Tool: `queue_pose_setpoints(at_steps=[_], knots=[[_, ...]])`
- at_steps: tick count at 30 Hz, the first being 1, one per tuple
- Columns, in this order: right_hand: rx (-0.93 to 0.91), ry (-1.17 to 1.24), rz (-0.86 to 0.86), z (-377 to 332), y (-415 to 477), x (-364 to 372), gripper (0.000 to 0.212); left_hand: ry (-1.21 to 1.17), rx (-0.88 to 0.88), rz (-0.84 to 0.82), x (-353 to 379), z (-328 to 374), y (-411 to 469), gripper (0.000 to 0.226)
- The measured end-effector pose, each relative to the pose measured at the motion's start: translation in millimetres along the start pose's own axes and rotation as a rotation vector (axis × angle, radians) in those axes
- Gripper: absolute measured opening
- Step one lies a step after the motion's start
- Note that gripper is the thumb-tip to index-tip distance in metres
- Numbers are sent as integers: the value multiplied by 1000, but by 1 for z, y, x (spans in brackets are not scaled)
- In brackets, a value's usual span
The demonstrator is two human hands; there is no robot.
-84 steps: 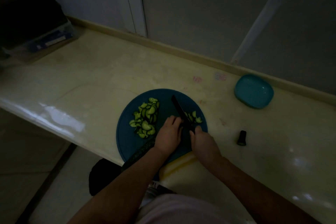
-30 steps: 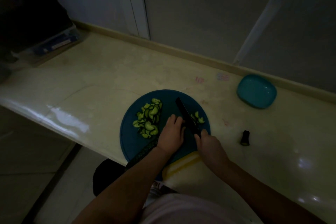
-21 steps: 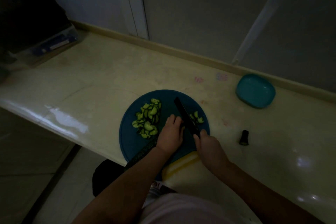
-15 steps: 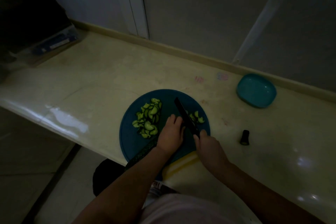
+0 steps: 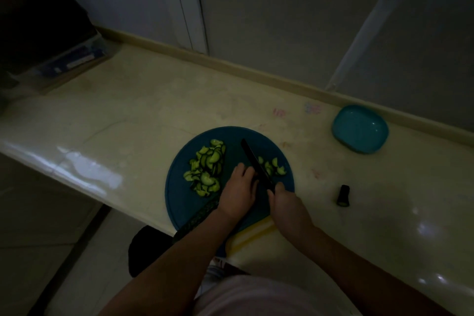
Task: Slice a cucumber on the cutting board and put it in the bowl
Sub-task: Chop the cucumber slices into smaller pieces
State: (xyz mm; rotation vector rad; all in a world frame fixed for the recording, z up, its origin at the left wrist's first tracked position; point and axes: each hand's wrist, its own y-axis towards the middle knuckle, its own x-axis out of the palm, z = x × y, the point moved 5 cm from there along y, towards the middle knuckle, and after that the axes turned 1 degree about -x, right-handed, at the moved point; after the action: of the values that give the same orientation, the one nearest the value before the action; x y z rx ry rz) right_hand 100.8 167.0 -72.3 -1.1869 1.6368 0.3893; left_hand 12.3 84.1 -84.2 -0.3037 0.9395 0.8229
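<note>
**Ana:** What is the biggest thing there?

**Ben:** The glossy cream stone countertop [image 5: 154,110]. Both hands work near its front edge. Under both hands lies the round dark blue plastic cutting board [image 5: 184,202].

**Ana:** And the bowl?

**Ben:** The teal rounded-square plastic bowl [image 5: 359,128] stands well apart, beyond the right hand and to its right, near the back ledge.

**Ana:** How are the hands?

**Ben:** The left hand [image 5: 238,192] lies with bent fingers over the long dark green cucumber [image 5: 202,213] and holds it down on the board. The cucumber comes out under the wrist toward the person, and the fingers hide its cut end. The right hand [image 5: 287,205] is closed round the handle of the black kitchen knife [image 5: 256,164]. The blade runs away from this hand, just right of the left fingertips. I cannot tell if its edge touches the board.

**Ana:** Where is the cucumber that is already cut?

**Ben:** The bigger heap of pale green cucumber slices [image 5: 205,167] is just left of the left hand. A few loose slices [image 5: 273,165] lie just right of the blade, beyond the right hand. A short dark cucumber end piece [image 5: 343,195] stands on the countertop, right of the right hand and apart from the board.

**Ana:** What differs from half a second before?

**Ben:** Almost nothing. Both hands keep the same grip and the same place, and the blade has the same slant. Both groups of slices look the same size. The bowl and the end piece have not moved.
</note>
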Motion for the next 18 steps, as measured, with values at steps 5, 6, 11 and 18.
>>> queue_pose_setpoints(at_steps=[5, 6, 11, 18], knots=[[9, 22, 9, 5, 2, 1, 28, 50, 79, -6, -2, 2, -1, 11], [12, 21, 13, 5, 2, 1, 28, 63, 85, -10, -3, 1, -2, 14], [13, 0, 26, 8, -1, -1, 28, 35, 100, -42, -7, -5, -2, 19], [22, 4, 12, 4, -8, -5, 28, -15, 66, -51, -6, -8, -3, 19]])
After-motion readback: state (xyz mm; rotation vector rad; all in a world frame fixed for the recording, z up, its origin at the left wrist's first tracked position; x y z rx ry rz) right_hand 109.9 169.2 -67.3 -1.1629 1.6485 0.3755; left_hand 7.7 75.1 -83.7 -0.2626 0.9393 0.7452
